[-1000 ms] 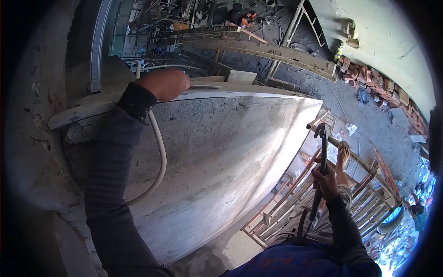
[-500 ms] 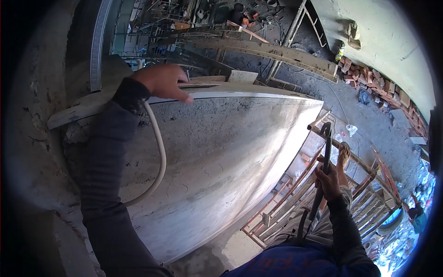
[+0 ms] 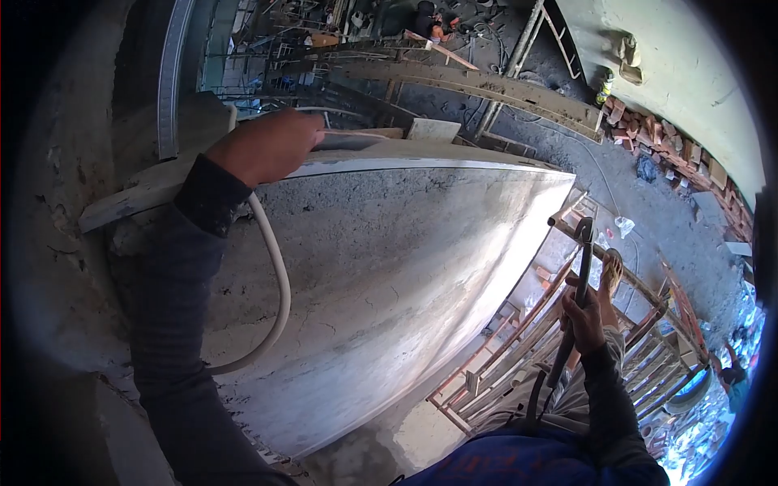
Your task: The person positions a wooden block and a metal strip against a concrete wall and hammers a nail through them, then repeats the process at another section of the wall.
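Note:
On top of the concrete wall (image 3: 365, 235), my left hand (image 3: 269, 146) is closed round the end of a flat metal blade (image 3: 350, 141), which lies along the ledge. A pale hose (image 3: 279, 275) loops down the wall face just below that hand. To the right, my right hand (image 3: 582, 312) grips a dark pry bar (image 3: 567, 348) with a hooked upper end. The bar is held upright in front of my body, away from the wall.
Below are a bamboo and metal scaffold (image 3: 519, 356), my bare foot (image 3: 612, 271) and a long beam (image 3: 486, 85). Bricks (image 3: 673, 146) line the far wall. One person (image 3: 429, 23) crouches at the top; another (image 3: 736, 377) is at the right edge.
My left hand was open above the ledge and has closed on the metal blade. My right hand still holds the bar, shifted slightly right in view.

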`<state>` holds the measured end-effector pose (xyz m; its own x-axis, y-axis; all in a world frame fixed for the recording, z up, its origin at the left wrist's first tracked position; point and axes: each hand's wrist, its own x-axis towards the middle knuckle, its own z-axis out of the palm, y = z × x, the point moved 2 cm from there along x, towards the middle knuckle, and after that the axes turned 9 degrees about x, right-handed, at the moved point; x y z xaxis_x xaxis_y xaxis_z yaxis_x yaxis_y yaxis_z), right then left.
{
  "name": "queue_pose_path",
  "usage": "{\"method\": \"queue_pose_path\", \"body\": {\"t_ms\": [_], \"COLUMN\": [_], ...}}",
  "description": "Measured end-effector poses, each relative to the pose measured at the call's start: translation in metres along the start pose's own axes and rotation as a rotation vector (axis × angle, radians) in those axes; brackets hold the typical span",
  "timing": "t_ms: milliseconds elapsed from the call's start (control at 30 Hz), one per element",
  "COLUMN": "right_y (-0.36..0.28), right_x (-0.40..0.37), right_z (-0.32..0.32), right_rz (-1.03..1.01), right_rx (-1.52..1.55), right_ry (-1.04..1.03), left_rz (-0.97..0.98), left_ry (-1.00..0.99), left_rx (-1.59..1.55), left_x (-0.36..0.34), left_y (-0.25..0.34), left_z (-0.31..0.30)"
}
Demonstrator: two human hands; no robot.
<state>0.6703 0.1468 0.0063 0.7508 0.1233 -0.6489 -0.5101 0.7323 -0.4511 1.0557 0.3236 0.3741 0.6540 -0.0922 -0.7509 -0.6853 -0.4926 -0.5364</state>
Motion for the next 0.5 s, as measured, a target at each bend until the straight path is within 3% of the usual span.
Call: {"method": "queue_pose_path", "body": {"t_ms": [100,200,300,400,500], "right_y": [0.002,0.004,0.005,0.004,0.005], "right_x": [0.003,0.002,0.004,0.003,0.003], "right_z": [0.000,0.002,0.005,0.005,0.003], "right_rz": [-0.011,-0.001,0.010,0.002,0.002], "right_rx": [-0.032,-0.028,-0.018,-0.015,-0.017], "right_ry": [-0.008,-0.010,-0.017,-0.024,-0.027], "left_rz": [0.070,0.083,-0.022,0.052,-0.007], "left_ry": [0.418,0.340,0.091,0.076,-0.214], "left_rx": [0.198,0.230,0.109,-0.021,-0.093], "left_x": [-0.018,-0.021,-0.013,-0.022,-0.022], "left_y": [-0.009,-0.009,-0.010,-0.017,-0.020], "left_z": [0.009,0.010,-0.005,-0.006,-0.016]}}
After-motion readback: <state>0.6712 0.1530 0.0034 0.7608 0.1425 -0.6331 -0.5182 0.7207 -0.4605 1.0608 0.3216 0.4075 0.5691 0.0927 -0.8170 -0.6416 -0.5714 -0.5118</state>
